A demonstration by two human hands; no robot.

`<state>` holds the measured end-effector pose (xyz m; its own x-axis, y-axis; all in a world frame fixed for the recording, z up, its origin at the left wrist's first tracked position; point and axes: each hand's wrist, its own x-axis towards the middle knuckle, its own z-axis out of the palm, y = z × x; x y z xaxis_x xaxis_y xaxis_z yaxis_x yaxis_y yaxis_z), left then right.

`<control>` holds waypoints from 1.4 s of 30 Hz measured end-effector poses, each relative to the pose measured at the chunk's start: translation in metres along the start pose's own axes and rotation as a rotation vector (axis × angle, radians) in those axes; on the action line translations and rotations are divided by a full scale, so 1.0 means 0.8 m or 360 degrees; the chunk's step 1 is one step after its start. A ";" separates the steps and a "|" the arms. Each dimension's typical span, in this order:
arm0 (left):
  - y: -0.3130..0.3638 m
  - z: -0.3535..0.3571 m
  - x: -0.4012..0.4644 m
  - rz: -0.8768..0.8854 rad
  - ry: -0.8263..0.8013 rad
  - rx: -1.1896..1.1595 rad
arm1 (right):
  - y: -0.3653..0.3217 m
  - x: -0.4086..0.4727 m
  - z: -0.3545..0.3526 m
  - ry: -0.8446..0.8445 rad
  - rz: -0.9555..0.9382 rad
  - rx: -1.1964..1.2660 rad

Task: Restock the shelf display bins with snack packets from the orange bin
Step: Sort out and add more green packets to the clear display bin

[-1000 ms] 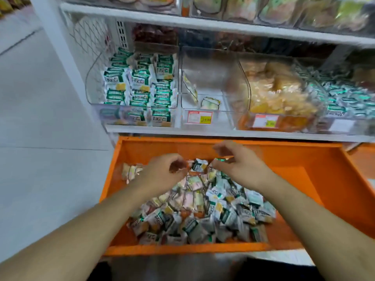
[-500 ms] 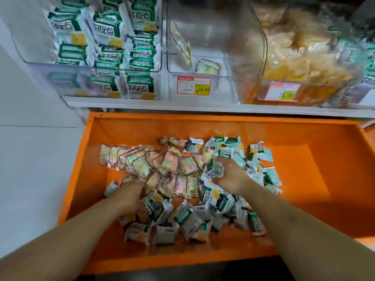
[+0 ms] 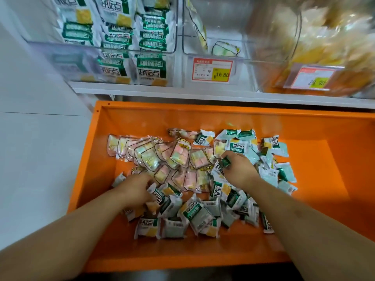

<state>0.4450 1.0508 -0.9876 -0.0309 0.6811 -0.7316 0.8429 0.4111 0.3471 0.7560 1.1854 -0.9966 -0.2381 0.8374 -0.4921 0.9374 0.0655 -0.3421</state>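
The orange bin [image 3: 142,250] holds a heap of green-and-white snack packets [image 3: 194,216] and a row of clear pastel packets [image 3: 158,157]. My left hand [image 3: 136,189] is down in the heap at the left, fingers curled round a green-and-white packet [image 3: 157,196]. My right hand [image 3: 237,171] lies on the heap at centre right, its fingers pinching a green-and-white packet [image 3: 224,162]. Above, the clear left display bin [image 3: 50,57] is packed with the same green packets. The middle display bin [image 3: 243,63] holds only two clear packets.
A white shelf edge [image 3: 182,94] runs just above the orange bin's back wall. The right display bin [image 3: 294,27] is filled with yellowish snacks. Price tags [image 3: 212,72] hang on the bin fronts. White floor lies to the left.
The view has dropped and closed in on the orange bin. Both hands went from above the heap down into the packets and now hold some.
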 end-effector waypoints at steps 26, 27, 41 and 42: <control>0.121 -0.170 -0.238 0.0451 0.0413 -0.1729 | -0.194 -0.229 -0.213 -0.0104 -0.0532 0.1963; 0.125 -0.170 -0.236 0.0454 0.0414 -0.1804 | -0.195 -0.226 -0.212 -0.0095 -0.0522 0.1955; 0.162 -0.123 -0.151 0.0496 0.0193 -0.1773 | -0.179 -0.171 -0.161 0.0284 -0.0479 0.1137; 0.161 -0.117 -0.144 0.0468 0.0194 -0.1746 | -0.173 -0.168 -0.158 0.0220 -0.0429 0.1147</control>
<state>0.5071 1.0824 -0.8038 -0.0125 0.8681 -0.4963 -0.0958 0.4930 0.8647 0.6902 1.1324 -0.7817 -0.3561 0.9057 -0.2301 0.4441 -0.0527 -0.8944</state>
